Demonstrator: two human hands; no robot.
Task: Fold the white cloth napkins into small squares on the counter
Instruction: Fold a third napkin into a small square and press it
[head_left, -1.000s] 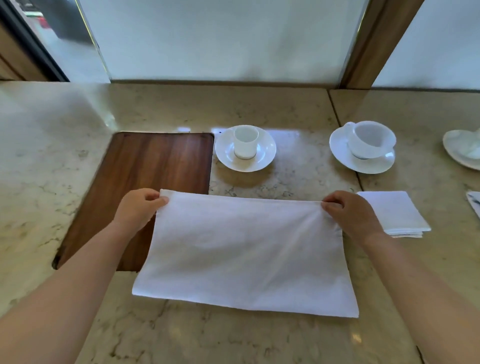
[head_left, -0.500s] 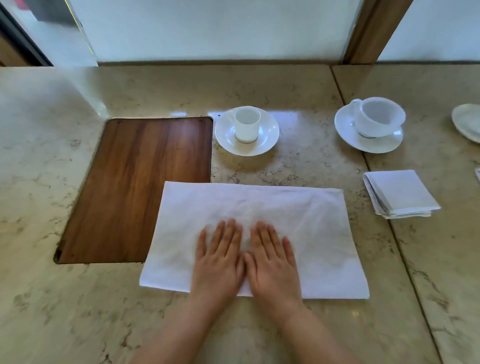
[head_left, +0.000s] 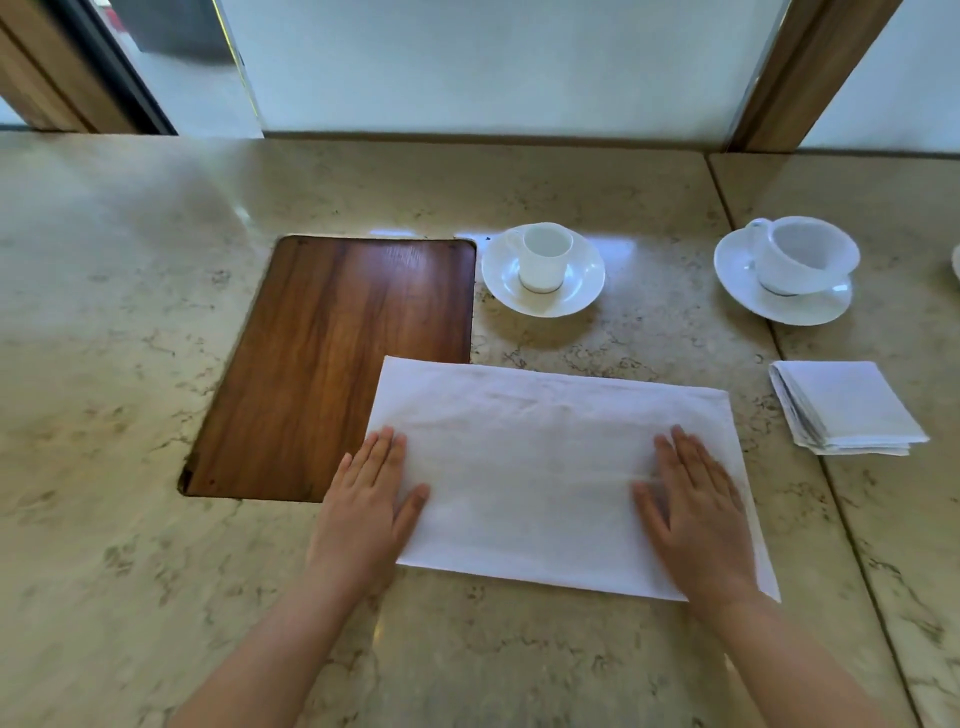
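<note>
white napkin (head_left: 545, 467) lies flat on the marble counter (head_left: 130, 364), folded to a wide rectangle w/ its long fold edge on the far side; faint creases run across the top layer. its far-left corner overlaps the wood board (head_left: 332, 364) set into the counter, the rest sits on the stone.

left hand (head_left: 369, 504) – flat, fingers straight and close together, palm down on the napkin's left edge, part of the hand over the board & counter; thumb spread out onto the cloth. holds nothing, just presses. right hand (head_left: 696, 509) – same: flat, fingers straight, palm down near the napkin's right edge, thumb angled inward on the cloth. both hands well apart, one at each end.

to the right, apart from the napkin, a stack of folded napkins (head_left: 847, 408) in small squares sits on the counter. farther back: small white cup on saucer (head_left: 543, 270) just beside the board's far-right corner, and a wider white cup on saucer (head_left: 787, 270) to the right, beyond the stack.
</note>
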